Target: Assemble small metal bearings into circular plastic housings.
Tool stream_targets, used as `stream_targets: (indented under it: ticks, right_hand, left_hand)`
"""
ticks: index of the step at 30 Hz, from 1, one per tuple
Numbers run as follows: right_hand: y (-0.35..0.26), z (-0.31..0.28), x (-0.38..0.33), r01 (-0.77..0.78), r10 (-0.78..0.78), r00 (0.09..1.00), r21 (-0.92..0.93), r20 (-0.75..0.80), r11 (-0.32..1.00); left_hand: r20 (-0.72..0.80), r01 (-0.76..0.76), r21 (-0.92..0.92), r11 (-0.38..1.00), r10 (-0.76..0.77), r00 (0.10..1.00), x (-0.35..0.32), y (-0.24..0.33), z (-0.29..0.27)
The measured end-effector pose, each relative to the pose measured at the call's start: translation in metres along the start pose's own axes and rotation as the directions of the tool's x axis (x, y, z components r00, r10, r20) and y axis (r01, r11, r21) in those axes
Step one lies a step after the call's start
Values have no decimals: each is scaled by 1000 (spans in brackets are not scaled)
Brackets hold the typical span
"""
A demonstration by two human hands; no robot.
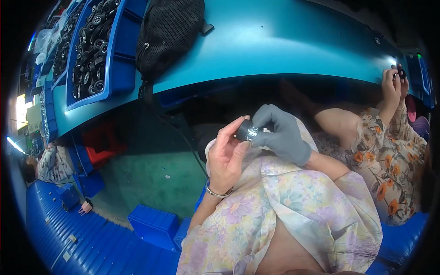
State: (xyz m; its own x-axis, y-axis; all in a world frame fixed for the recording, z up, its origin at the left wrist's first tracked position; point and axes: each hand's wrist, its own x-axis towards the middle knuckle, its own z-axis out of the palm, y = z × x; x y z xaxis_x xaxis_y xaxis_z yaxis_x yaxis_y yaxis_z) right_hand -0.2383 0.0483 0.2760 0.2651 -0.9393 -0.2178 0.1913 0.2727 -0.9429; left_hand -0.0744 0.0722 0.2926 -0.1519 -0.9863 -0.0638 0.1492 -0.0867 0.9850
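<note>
Fingertips of both hands meet on 1 small black cylindrical part with a shiny metal band (248, 132), held in the air above the person's lap, well below the edge of the teal workbench (284, 41). The bare left hand (228, 156) pinches it from the left, thumb and forefinger closed against its dark end, palm turned up and the other fingers loosely curled. The right hand (279, 133), in a grey glove, grips the banded end from the right, its fingers bent over and clamped on the part. A thin metal bangle (219, 193) circles the left wrist, and both forearms come out of pale floral sleeves (275, 201).

Further out, a black mesh bag (169, 34) lies on the bench top, its strap hanging over the edge. To its left a blue tray (120, 59) is packed with many similar black round parts (89, 50), and more blue trays run along behind it.

At the far right, another person in an orange-flowered dress (389, 156) holds a small dark part at the bench edge with both hands (394, 85).

Under the bench sit a red crate (103, 142) and several blue bins (153, 224) on a green floor. A further person sits at the far left (48, 162).
</note>
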Motion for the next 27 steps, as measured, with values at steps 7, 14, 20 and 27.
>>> stream_targets:
  ticks: [7, 14, 20, 27]
  right_hand:
    - [1, 2, -3, 210, -219, 976, -258, -4, 943]
    - [-15, 4, -1, 60, -85, 995, -355, -55, 933]
    - [-22, -1, 9, -198, 201, 979, -229, -8, 953]
    - [-19, 2, 3, -140, 141, 990, -110, -4, 984]
  left_hand:
    - [34, 164, -61, 985, -163, 986, -5, -9, -7]
    - [15, 306, -196, 932, -310, 951, -6, -9, -2]
    - [-28, 145, 39, 989, -144, 989, -4, -3, 6]
    - [-11, -35, 321, 946, 40, 999, -3, -14, -3]
